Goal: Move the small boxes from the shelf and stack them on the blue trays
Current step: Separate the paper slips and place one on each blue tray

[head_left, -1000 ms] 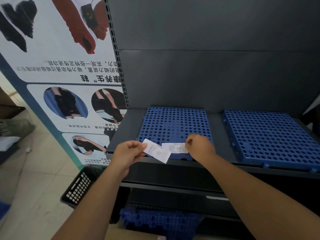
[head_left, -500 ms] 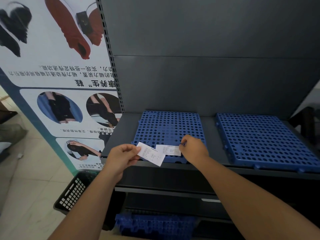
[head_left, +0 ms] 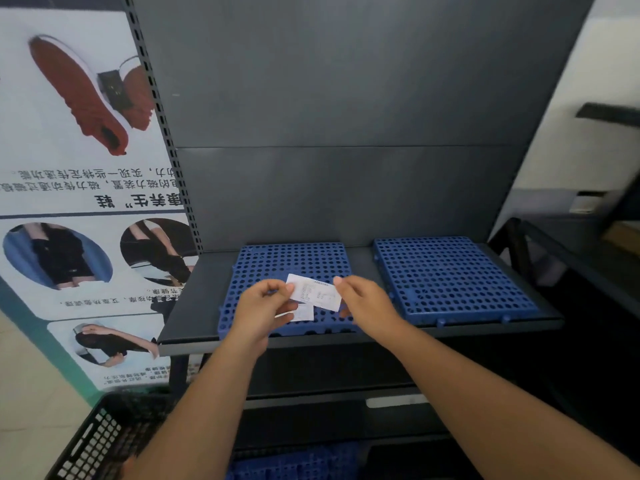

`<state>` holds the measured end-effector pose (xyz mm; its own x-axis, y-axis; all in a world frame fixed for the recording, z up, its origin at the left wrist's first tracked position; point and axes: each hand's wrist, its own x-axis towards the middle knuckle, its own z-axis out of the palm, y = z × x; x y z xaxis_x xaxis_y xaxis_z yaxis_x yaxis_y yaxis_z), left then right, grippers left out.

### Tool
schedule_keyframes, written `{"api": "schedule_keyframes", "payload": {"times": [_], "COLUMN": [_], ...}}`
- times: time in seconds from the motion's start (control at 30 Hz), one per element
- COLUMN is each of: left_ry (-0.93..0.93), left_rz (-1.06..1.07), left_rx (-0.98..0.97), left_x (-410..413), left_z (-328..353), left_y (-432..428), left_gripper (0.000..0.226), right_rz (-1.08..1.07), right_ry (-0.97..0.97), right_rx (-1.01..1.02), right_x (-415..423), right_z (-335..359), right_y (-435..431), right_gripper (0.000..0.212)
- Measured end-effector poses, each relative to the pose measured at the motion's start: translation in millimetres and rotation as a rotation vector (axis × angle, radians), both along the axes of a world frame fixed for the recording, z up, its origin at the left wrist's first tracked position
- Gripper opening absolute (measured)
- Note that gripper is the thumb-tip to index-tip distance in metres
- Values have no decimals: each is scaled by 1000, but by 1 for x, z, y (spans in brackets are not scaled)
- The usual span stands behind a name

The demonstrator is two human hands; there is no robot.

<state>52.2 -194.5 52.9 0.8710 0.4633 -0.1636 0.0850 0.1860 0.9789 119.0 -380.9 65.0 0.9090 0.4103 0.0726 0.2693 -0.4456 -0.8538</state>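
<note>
Currently left hand (head_left: 263, 306) and right hand (head_left: 367, 306) pinch one paper slip (head_left: 313, 296) over the 12 o'clock blue tray (head_left: 277, 261); dropped there, it could end up under boxes.

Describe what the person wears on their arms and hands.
Nothing worn shows. The left hand and right hand are gloveless, and no ring can be seen. Both forearms are bare to the frame's edge, with no sleeve, watch or bracelet in view.
</note>
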Motion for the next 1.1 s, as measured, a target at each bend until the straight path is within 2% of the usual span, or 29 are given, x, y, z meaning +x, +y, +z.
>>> {"api": "schedule_keyframes", "payload": {"times": [0.13, 0.3, 0.57, 0.77, 1.1], "left_ry": [-11, -24, 1, 37, 65], "left_rz": [-6, 4, -37, -36, -53], "left_rx": [-16, -34, 9, 18, 202], "left_x": [10, 20, 43, 67, 109], "left_z": [3, 7, 4, -5, -23], "left_y": [-42, -89, -162, -204, -258], "left_gripper": [12, 11, 12, 16, 9], "right_rz": [-34, -144, -175, -202, -240], "right_ry": [-15, 19, 23, 49, 81], "right_rx": [-13, 21, 9, -79, -178], "right_x": [0, 10, 38, 84, 157], "right_z": [8, 16, 16, 11, -28], "right_y": [-37, -90, -177, -252, -307], "right_gripper": [17, 8, 5, 10, 20]}}
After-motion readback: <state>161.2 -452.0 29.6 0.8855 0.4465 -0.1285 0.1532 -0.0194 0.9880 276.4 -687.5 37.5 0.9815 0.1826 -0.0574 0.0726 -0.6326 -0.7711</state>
